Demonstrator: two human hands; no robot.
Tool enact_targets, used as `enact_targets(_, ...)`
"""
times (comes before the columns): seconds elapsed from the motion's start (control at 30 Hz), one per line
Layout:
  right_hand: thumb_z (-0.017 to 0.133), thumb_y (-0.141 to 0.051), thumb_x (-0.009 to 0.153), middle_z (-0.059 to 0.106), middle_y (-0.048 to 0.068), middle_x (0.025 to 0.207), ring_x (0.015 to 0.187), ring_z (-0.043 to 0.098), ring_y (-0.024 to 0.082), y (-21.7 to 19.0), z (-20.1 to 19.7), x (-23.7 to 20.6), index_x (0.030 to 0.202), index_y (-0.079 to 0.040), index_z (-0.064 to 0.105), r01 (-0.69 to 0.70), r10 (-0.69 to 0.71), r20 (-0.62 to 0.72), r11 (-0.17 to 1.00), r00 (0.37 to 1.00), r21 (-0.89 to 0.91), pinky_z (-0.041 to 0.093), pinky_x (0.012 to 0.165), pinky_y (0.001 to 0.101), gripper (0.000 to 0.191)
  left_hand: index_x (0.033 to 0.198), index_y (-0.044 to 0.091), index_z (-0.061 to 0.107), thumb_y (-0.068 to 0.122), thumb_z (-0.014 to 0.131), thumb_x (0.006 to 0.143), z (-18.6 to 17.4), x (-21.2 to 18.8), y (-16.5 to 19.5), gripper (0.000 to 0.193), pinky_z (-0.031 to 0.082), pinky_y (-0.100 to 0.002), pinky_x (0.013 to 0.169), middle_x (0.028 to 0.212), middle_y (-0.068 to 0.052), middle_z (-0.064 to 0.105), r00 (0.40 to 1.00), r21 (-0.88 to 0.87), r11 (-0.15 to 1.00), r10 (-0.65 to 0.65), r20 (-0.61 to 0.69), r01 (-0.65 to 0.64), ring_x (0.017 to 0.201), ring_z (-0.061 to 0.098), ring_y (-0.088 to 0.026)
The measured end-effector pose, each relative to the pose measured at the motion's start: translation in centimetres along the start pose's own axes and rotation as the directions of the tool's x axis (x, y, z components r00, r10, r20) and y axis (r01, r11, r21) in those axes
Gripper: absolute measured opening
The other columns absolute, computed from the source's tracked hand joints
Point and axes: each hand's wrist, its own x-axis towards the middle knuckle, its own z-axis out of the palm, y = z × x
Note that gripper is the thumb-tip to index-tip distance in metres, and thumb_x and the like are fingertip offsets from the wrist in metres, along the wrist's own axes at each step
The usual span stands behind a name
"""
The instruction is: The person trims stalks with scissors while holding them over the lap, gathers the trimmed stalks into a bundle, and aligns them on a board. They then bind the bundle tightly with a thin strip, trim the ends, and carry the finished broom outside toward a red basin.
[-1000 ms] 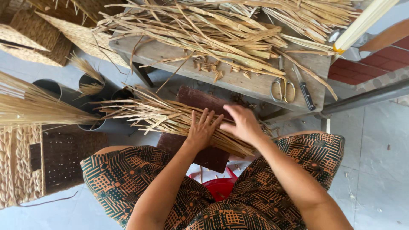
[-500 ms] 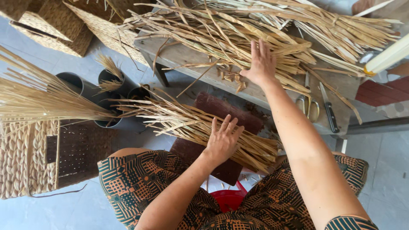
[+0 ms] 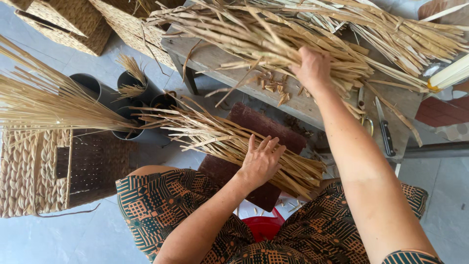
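My left hand (image 3: 262, 161) lies flat, fingers spread and unclenched, on the bundle of dried tan straw strips (image 3: 229, 142) across my lap and the dark brown board (image 3: 254, 122). My right hand (image 3: 312, 68) reaches into the larger heap of pale dried straw (image 3: 293, 34) on the weathered wooden bench (image 3: 303, 105); I cannot tell whether its fingers have closed on any strips.
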Motion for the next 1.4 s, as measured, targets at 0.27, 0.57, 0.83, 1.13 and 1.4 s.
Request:
enact_targets(0.27,0.083,-0.038,0.093,0.069,0.012,0.096,0.077,0.066,0.023,2.3,-4.8,2.5,0.099,-0.007,0.066,-0.061,0.060,-0.058,0.998,0.997,-0.016,0.057,0.067,0.0429,0.036,0.139,0.014,0.058,0.032,0.076,0.085,0.9,0.1,-0.8,0.059,0.029,-0.069,0.113,0.148,-0.016,0.051,0.999,0.016,1.000,-0.001,-0.035,0.001,0.139,0.048,-0.034)
enact_targets(0.57,0.076,0.007,0.095,0.075,0.006,0.101,0.084,0.072,0.013,3.2,-8.5,1.7,0.123,-0.001,0.067,0.366,-0.145,-0.393,0.729,0.908,0.579,0.062,0.079,0.0297,0.030,0.131,0.012,0.064,0.029,0.076,0.084,-1.7,0.9,-1.6,0.052,0.035,-0.065,0.114,0.138,-0.014,0.062,0.991,-0.101,0.994,-0.046,-0.128,0.033,0.128,0.062,-0.029)
enact_targets(0.83,0.071,0.006,0.105,0.069,0.003,0.107,0.091,0.072,0.015,-1.3,-11.4,-6.0,0.127,0.000,0.058,0.563,-0.101,-0.579,0.416,0.809,0.714,0.065,0.083,0.0311,0.027,0.134,0.008,0.063,0.020,0.077,0.091,-7.6,1.5,-2.9,0.047,0.056,-0.045,0.092,0.119,-0.016,0.071,0.930,-0.466,0.885,-0.166,-0.327,-0.006,0.106,0.070,-0.034)
enact_targets(1.13,0.070,0.009,0.114,0.068,0.007,0.107,0.089,0.070,0.017,-1.1,-12.9,-8.7,0.126,-0.001,0.055,0.654,-0.011,-0.751,0.500,0.661,0.568,0.063,0.083,0.0309,0.021,0.137,0.008,0.061,0.016,0.076,0.091,-9.2,2.3,-2.4,0.049,0.060,-0.038,0.087,0.117,-0.015,0.072,0.907,-0.577,0.816,-0.221,-0.360,-0.030,0.106,0.074,-0.029)
enact_targets(1.4,0.075,-0.008,0.105,0.064,0.003,0.109,0.096,0.070,0.018,0.7,-6.3,-7.5,0.132,-0.004,0.058,0.568,0.175,-0.724,0.510,0.667,0.647,0.065,0.090,0.0325,0.033,0.152,0.013,0.043,0.025,0.085,0.087,-6.9,10.7,-3.3,0.079,0.049,-0.046,0.109,0.141,-0.021,0.062,0.914,-0.529,0.835,-0.085,-0.396,-0.151,0.132,0.058,-0.039)
